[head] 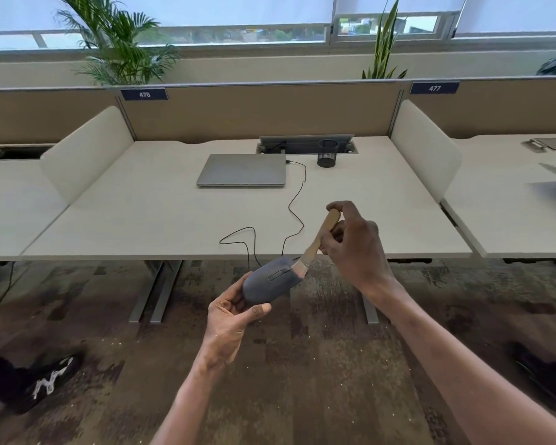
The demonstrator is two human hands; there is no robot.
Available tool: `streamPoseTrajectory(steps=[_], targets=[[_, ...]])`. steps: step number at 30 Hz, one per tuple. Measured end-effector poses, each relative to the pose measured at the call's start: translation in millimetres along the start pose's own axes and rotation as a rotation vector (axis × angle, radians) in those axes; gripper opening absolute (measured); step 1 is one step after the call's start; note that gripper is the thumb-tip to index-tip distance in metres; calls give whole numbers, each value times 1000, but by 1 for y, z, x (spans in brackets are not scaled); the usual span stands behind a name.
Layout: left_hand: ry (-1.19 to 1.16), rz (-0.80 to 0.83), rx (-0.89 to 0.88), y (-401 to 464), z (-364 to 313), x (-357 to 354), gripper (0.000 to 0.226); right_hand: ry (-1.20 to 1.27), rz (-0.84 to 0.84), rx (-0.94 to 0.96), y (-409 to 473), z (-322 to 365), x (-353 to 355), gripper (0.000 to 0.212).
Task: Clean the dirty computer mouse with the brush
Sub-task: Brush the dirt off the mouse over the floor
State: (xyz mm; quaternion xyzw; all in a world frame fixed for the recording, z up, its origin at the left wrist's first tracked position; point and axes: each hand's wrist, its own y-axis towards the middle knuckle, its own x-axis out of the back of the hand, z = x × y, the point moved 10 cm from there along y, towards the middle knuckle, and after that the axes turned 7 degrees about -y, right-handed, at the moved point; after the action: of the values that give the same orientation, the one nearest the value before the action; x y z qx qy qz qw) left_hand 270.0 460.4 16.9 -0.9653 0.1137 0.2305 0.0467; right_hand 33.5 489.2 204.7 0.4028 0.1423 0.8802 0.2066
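Note:
A grey, dusty computer mouse [270, 281] is held in the air just in front of the desk's near edge. My left hand [231, 319] grips its rear end from below, thumb along the side. Its black cable [294, 207] runs up over the desk to the laptop. My right hand [350, 242] holds a wooden-handled brush [321, 236] by the handle, tilted down to the left. The pale bristles [299, 268] touch the front right end of the mouse.
A closed grey laptop [242, 170] lies at the back of the white desk [142, 220], with a black mesh pen cup [327, 153] to its right. White side dividers [87, 152] flank the desk. Patterned carpet lies below, with a black shoe [45, 380] at the left.

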Motion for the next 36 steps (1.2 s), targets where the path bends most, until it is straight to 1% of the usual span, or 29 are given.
streamPoseTrajectory(steps=[3,6,10,12,14,16,19,22,28,32,36], targets=[[4,-1,2,4,0,-2,89,66,-17,30,3,11,0,36],[14,0,-2,7,0,-4,89,110,16,94,2,30,-11,35],[29,-11,-8,9,0,-4,87,-5,143,279,-7,53,-29,36],[27,-36,-10,8,0,0,83,-32,212,297,-10,52,-32,35],[27,-45,-16,8,0,2,78,-18,217,271,-12,48,-30,35],[30,-38,-21,9,-1,-1,75,58,178,233,-12,47,-28,35],[14,-24,-15,12,0,-4,82,158,147,148,-16,45,-37,34],[-6,-24,-19,14,-2,-5,87,150,112,53,-20,28,-43,34],[-25,-51,-27,15,-6,0,84,162,5,-113,-9,-25,-18,36],[-28,-47,-29,13,-5,1,79,77,-55,-145,-2,-44,-4,33],[-27,-52,-25,12,-4,0,77,145,-108,-135,-7,-41,2,34]])
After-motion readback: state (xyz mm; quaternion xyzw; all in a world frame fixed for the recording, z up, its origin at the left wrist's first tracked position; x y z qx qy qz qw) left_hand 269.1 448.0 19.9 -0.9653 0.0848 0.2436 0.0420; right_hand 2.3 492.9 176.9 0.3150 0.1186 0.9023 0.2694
